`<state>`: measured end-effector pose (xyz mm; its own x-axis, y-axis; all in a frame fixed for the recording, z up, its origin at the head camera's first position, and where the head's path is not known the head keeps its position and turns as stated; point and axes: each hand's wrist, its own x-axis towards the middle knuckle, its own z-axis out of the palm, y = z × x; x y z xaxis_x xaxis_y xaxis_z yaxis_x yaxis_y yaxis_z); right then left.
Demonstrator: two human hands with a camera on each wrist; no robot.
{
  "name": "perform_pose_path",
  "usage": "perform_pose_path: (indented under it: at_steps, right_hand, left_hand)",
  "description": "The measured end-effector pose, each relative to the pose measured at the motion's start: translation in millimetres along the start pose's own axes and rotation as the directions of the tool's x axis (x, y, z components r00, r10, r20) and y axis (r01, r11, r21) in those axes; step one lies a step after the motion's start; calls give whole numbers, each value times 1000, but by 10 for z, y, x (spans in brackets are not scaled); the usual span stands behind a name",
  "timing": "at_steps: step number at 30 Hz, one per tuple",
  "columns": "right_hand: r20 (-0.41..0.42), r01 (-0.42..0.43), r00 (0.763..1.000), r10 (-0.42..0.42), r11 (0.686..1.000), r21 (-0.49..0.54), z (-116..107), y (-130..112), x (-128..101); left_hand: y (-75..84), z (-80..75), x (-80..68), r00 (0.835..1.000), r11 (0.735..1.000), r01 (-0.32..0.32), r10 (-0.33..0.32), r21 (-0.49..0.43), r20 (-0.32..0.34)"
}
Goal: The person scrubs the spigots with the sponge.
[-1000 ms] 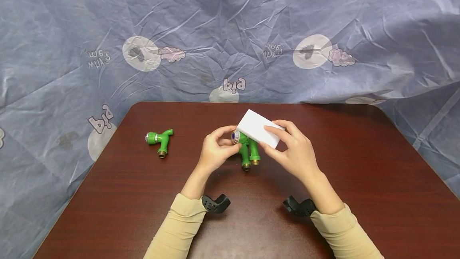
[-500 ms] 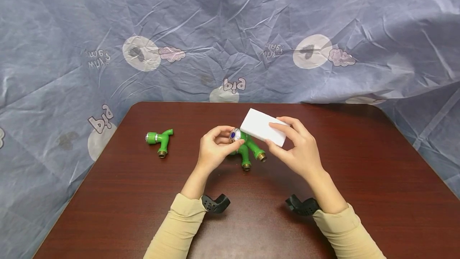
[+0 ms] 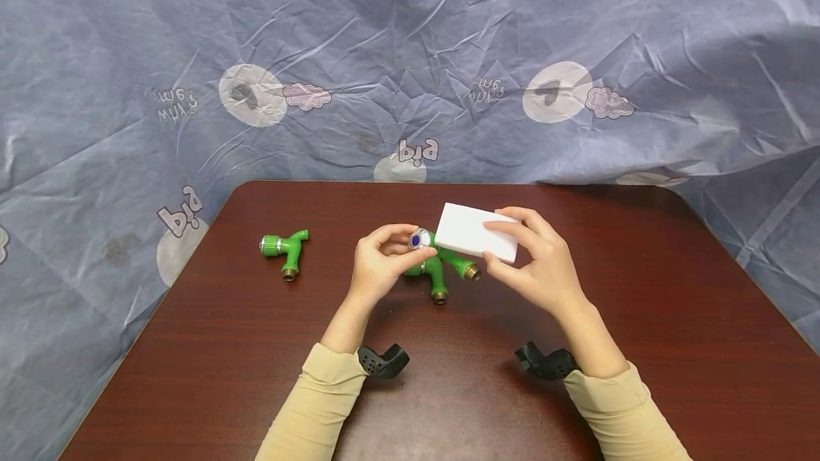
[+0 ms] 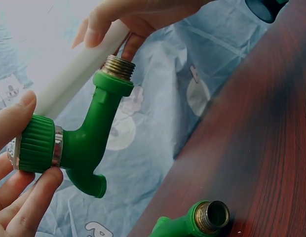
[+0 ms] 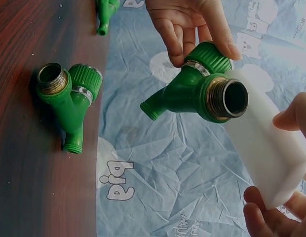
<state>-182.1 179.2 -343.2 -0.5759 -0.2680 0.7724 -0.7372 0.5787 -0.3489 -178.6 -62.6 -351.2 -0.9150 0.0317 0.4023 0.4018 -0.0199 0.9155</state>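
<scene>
My left hand (image 3: 383, 262) grips a green faucet (image 4: 91, 128) by its ribbed knob, thumb on one side and fingers on the other. The faucet is raised above the table, its brass threaded end pointing to the right in the head view. In my right hand (image 3: 541, 262) is a white rectangular block (image 3: 477, 232), pinched between thumb and fingers. One end of the block lies right against the faucet's knob and hides part of the body in the head view. Below them, a second green faucet (image 3: 438, 282) lies on the table, partly covered by the left hand.
A third green faucet (image 3: 286, 253) lies on the left part of the dark red-brown wooden table (image 3: 192, 347). A printed blue-grey cloth (image 3: 359, 48) hangs behind the table's far edge. Each wrist wears a black mount (image 3: 384, 361).
The held faucet has turned so its threaded end swings from pointing down to pointing right. My right hand and the white block have shifted slightly right, the block tilting flatter.
</scene>
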Motion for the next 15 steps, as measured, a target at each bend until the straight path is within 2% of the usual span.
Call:
perform_pose_path:
  at_steps: [7, 12, 15]
  right_hand:
    - [49, 4, 999, -4, 1000, -7, -33, 12, 0]
    - [50, 32, 998, -34, 999, 23, -23, 22, 3]
    - [51, 64, 997, -66, 997, 35, -12, 29, 5]
  left_hand:
    - [-12, 11, 9, 999, 999, 33, -34, -38, -39]
    - [-170, 6, 45, 996, 996, 73, -76, -60, -54]
    - [-265, 4, 63, 995, 996, 71, -75, -63, -66]
